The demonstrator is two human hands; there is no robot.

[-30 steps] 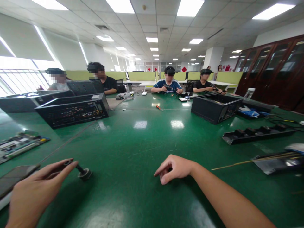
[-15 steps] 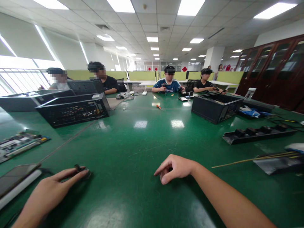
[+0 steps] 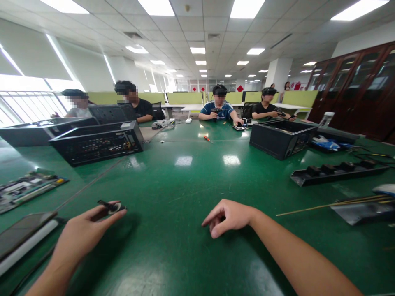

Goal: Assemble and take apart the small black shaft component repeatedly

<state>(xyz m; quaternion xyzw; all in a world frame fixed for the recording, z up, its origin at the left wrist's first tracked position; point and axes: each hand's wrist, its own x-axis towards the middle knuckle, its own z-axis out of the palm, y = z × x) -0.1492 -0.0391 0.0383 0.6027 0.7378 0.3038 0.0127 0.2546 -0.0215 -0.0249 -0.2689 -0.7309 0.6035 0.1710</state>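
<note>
My left hand [image 3: 82, 232] pinches a small black stubby screwdriver [image 3: 109, 206] between thumb and fingers, lifted just off the green table [image 3: 185, 193] at the lower left. My right hand [image 3: 230, 216] rests on the table near the middle, fingers curled loosely under with the index finger sticking out to the left; nothing shows inside it. A phone [image 3: 21, 228] lies on a white strip just left of my left hand.
A black computer case [image 3: 98, 142] stands at the back left, another open case [image 3: 279, 139] at the back right. A circuit board [image 3: 26, 189] lies far left, a black bracket strip [image 3: 336, 172] and thin rods [image 3: 327, 204] right. Several people sit at the far side.
My left hand closed on the small screwdriver, tipped it over and lifted it slightly up and to the right. My right hand has stayed put.
</note>
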